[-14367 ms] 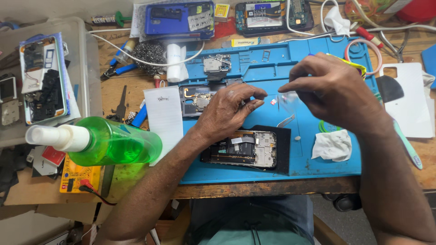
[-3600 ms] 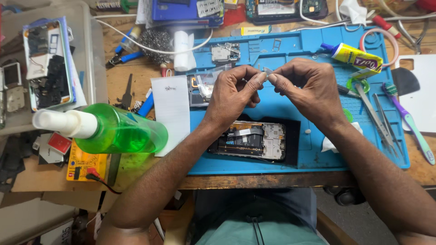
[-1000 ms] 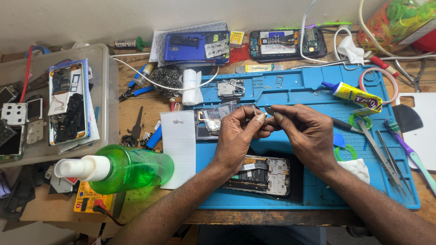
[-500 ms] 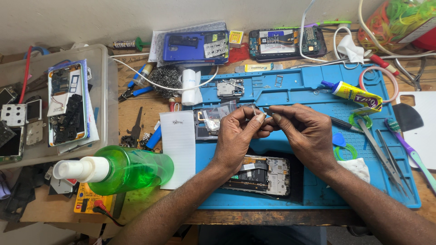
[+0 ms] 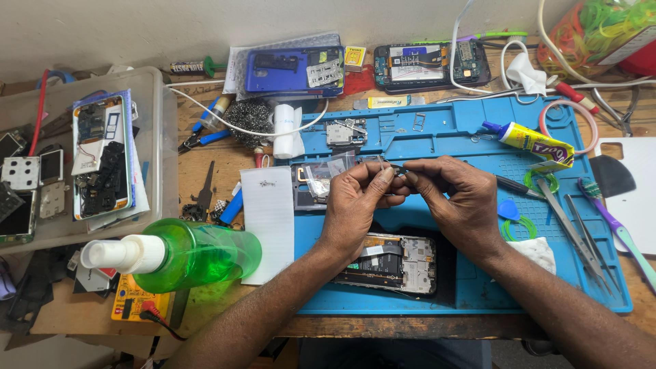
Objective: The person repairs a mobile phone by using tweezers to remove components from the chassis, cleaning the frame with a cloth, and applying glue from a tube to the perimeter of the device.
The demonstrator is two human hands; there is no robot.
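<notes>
My left hand [image 5: 355, 205] and my right hand [image 5: 454, 198] meet in the middle of the frame, just above the blue work mat [image 5: 437, 130]. The fingertips of both hands pinch a tiny dark part [image 5: 396, 172] between them. It is so small, and my fingers cover so much of it, that I cannot tell what it is. Below my hands, at the lower middle, lies an open phone [image 5: 393, 263] with its insides showing; my left wrist hides its left end. Just behind my left fingers sits a small clear bag [image 5: 321, 179], partly hidden too. At the lower left lies a green spray bottle [image 5: 184, 254] on its side, covering part of a yellow meter [image 5: 137, 307]. A white paper strip [image 5: 268, 215] lies beside it. At the right of the mat I see a glue tube [image 5: 533, 142] and tweezers [image 5: 570, 232]. A clear plastic bin [image 5: 82, 164] of phone parts is cut off at the left edge. At the top are a blue phone back [image 5: 287, 70] and another open phone [image 5: 427, 63].
</notes>
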